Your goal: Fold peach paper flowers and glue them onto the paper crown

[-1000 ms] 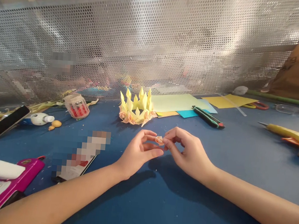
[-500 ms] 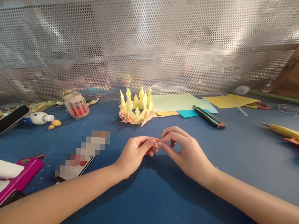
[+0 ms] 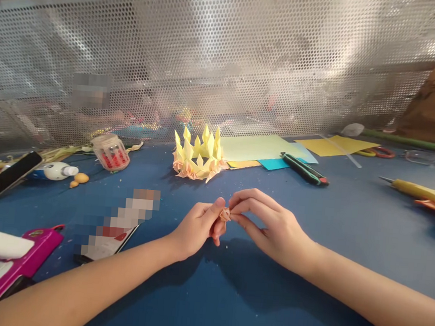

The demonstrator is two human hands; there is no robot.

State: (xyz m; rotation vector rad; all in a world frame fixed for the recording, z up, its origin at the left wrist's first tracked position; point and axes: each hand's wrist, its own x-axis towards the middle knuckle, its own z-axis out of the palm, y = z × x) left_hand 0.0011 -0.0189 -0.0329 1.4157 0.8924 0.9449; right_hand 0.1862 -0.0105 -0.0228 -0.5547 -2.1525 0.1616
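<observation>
Between both hands, above the blue table [image 3: 207,293], is a small folded piece of pink-orange paper [image 3: 225,214]. My left hand [image 3: 196,230] pinches it from the left, its thumb raised at the side of the paper. From the right, my right hand [image 3: 268,227] grips the paper's edge between thumb and fingertips. Its finer folds are too small to make out. Just beyond the hands stands a folded-paper crown [image 3: 199,156], with pointed yellow pieces on top and pink-orange pieces around its base.
Behind the crown lie paper sheets [image 3: 252,148] and a dark green cutter [image 3: 305,169]. A yellow glue gun [image 3: 418,191] rests at right. Leftward are a phone [image 3: 107,245], a magenta device [image 3: 41,249], a jar with red contents [image 3: 111,153] and a white bottle [image 3: 56,170]. Perforated metal mesh [image 3: 225,58] stands behind.
The folded paper has turned a little and shows more of its front. My left thumb has lifted off its face, and my right hand has shifted slightly down and right.
</observation>
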